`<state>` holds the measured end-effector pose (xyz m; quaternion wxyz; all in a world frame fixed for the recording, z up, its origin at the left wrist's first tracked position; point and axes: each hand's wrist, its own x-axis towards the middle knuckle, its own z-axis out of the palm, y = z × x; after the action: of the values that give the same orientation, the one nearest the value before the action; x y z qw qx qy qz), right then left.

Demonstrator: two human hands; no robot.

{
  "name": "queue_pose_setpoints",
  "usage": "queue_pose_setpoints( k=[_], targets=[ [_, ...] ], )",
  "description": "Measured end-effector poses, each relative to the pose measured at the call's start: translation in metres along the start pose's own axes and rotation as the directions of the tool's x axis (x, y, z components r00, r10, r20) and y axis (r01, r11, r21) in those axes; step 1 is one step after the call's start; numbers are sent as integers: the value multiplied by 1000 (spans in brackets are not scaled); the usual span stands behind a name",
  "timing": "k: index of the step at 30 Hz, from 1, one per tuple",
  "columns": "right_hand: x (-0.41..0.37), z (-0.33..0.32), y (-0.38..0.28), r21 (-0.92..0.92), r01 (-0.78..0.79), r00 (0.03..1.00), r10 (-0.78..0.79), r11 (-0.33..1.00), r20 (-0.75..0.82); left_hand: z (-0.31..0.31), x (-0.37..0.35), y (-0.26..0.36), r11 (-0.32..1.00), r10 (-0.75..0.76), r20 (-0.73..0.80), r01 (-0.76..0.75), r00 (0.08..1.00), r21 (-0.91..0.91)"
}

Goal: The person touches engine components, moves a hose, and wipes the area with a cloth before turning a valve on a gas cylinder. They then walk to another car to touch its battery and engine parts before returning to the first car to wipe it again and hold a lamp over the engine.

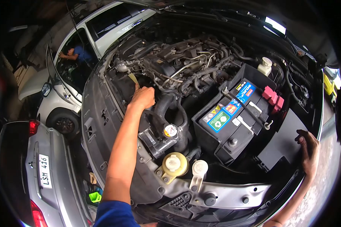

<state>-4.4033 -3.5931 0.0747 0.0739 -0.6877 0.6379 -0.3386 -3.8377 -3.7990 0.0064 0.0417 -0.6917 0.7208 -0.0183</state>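
Note:
My left hand is closed over the front of the engine, behind the radiator. A flat yellowish strip sticks out past its fingertips; its lower end is hidden by the fingers. My right hand rests at the fender side with its fingers apart, beside a flat black plastic panel. Between my arms sits the car battery, with blue labels and a hold-down bar across its top. A red terminal cover stands at its far right corner.
A radiator cap, a yellowed reservoir and a white-capped filler line the front. The engine lies behind. A silver car stands left; a person in blue leans inside a white car.

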Motion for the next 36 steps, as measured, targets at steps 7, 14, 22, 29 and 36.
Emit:
queue_pose_setpoints(
  k=[7,14,22,29,36],
  targets=[
    [1,-1,-5,8,-2,1000,2,1000,25,-1,21,-12,992,-110,-43,112,993,64],
    [1,1,2,-17,29,999,-30,999,-15,-2,50,-51,981,-183,-261,194,948,18],
    [0,1,5,-40,44,999,-45,998,-8,11,46,-51,991,-123,-303,133,945,12],
    [0,0,4,-38,40,999,-41,998,-10,-4,31,-4,993,76,192,-90,978,70],
    [0,-1,2,-40,46,999,-47,998,-16,-12,25,2,1000,16,220,-20,975,14]
  ],
)
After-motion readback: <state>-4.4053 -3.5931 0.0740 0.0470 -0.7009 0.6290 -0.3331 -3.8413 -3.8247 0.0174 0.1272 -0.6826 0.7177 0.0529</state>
